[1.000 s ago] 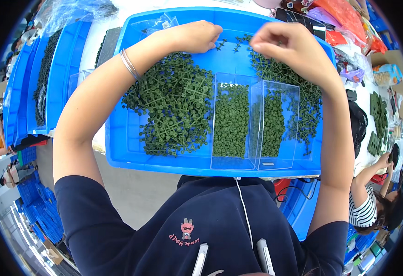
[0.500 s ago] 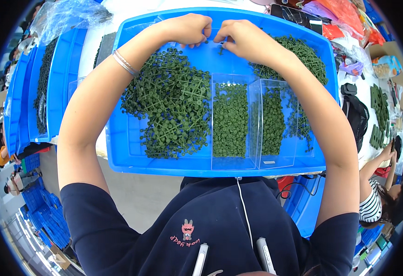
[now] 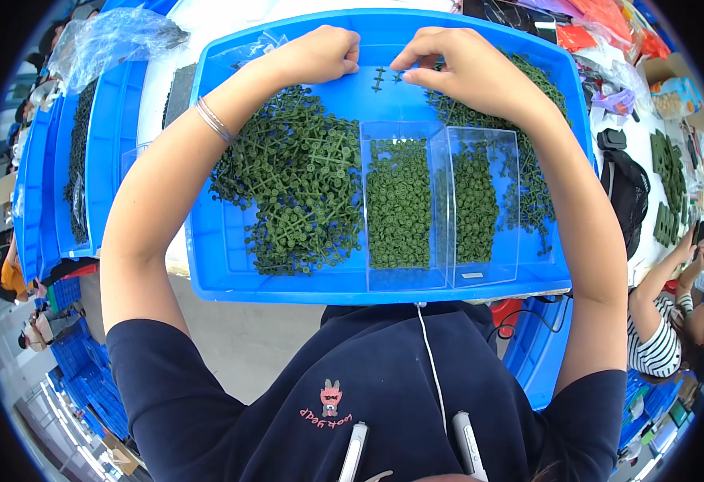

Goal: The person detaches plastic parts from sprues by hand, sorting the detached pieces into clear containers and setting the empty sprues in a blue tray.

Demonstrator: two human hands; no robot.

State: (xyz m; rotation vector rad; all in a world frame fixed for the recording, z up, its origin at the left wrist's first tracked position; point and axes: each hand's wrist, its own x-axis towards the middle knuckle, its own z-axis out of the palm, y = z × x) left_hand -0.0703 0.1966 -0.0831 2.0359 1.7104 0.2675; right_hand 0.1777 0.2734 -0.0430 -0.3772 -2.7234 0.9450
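My left hand [image 3: 326,56] is curled closed above the far part of a blue tray [image 3: 287,290]; whatever its fingers hold is hidden. To its right, my right hand [image 3: 468,71] has thumb and index finger apart at the tips. Between the hands, a small dark green branched plastic piece [image 3: 378,79] lies on the tray floor. Another little green piece [image 3: 397,76] shows at the right fingertips. A large heap of green branched pieces [image 3: 304,193] fills the tray's left part. More such pieces [image 3: 532,80] lie under and beyond my right forearm.
Two clear boxes stand in the tray: the left box [image 3: 398,279] and right box [image 3: 484,275] hold small round green parts. Blue bins [image 3: 115,120] stand left, with crumpled clear plastic [image 3: 111,44] above. Rightward are a black bag [image 3: 625,193] and a person in striped clothing [image 3: 655,345].
My hands have drawn apart: the left slightly left, the right to the right. A branched piece now lies visible between them. The person at right has shifted.
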